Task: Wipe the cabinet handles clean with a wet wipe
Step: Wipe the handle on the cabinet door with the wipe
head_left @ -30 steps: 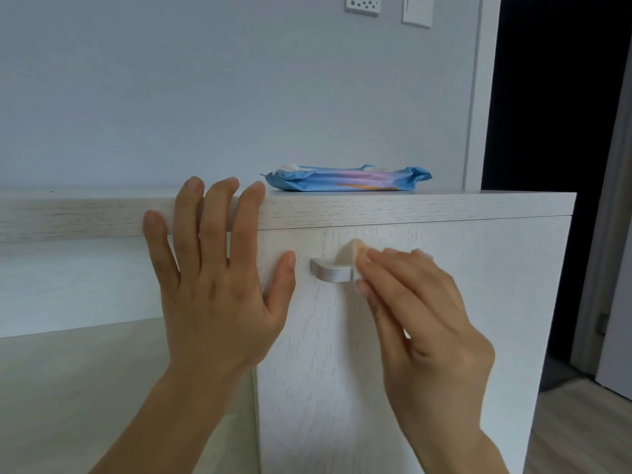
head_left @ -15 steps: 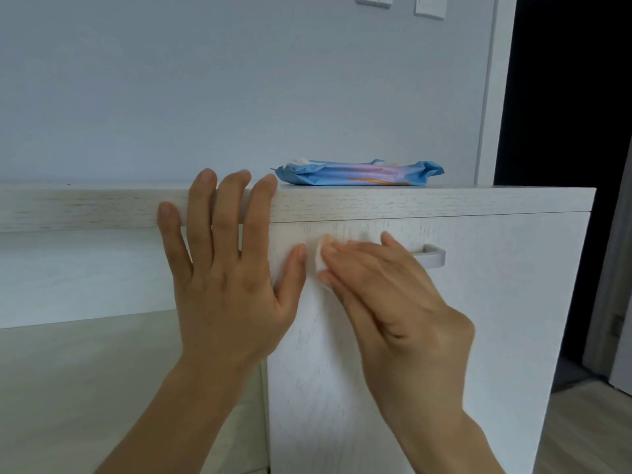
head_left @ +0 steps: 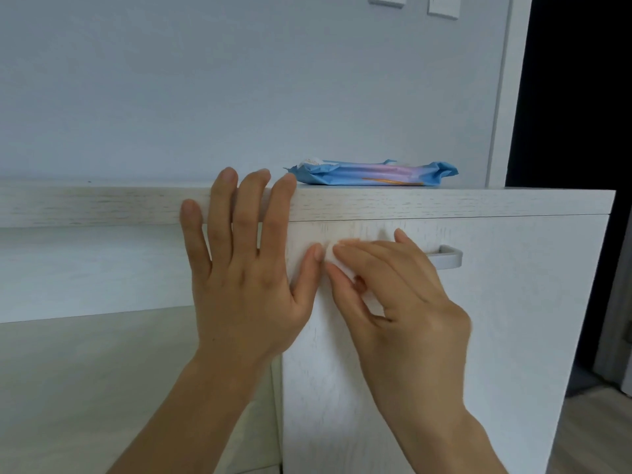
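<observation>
A silver handle [head_left: 448,256] runs across the upper front of the white cabinet door [head_left: 506,319]; only its right end shows past my fingers. My right hand [head_left: 393,295] pinches a small folded white wet wipe [head_left: 331,255] and presses it onto the handle's left end. My left hand [head_left: 239,261] lies flat with spread fingers against the door's left edge and the front edge of the cabinet top [head_left: 444,203], its thumb tip touching the wipe.
A blue pack of wet wipes [head_left: 372,173] lies on the cabinet top by the wall. Left of the door is an open recess with a lower shelf [head_left: 85,371]. A dark doorway [head_left: 578,90] stands at the right, with wood floor [head_left: 591,436] below.
My right hand has slid the wipe leftwards along the handle, from its right end to its left end, uncovering the right end. My left hand has stayed flat on the door edge.
</observation>
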